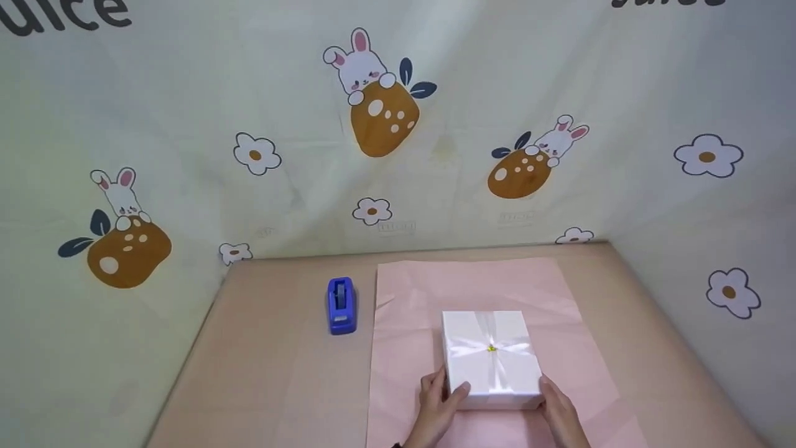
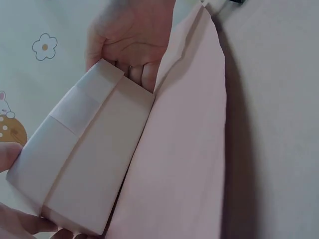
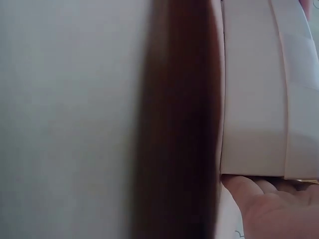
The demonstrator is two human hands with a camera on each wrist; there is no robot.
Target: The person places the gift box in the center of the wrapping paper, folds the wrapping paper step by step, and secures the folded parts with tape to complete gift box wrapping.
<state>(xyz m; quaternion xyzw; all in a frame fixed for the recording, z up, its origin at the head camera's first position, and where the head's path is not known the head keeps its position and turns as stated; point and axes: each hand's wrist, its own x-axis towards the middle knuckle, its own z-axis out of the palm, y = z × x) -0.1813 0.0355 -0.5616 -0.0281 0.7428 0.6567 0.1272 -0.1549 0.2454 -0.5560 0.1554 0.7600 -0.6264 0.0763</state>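
A white gift box (image 1: pixel 494 379) with a white ribbon bow and a small yellow piece at its centre sits on a sheet of pink paper (image 1: pixel 404 298). My left hand (image 1: pixel 435 401) grips the box's front left corner, its thumb on the lid and the other fingers along the left side. At the front right corner, my right hand (image 1: pixel 559 404) holds the opposite side. The left wrist view shows the ribbon band crossing the front of the box (image 2: pixel 94 134). In the right wrist view, the fingers of my right hand (image 3: pixel 274 204) curl against the box's end, partly hidden.
A blue tape dispenser (image 1: pixel 341 306) stands left of the paper on the beige table (image 1: pixel 280 348). Behind and beside the table hangs a pale sheet (image 1: pixel 280 81) printed with rabbits and flowers.
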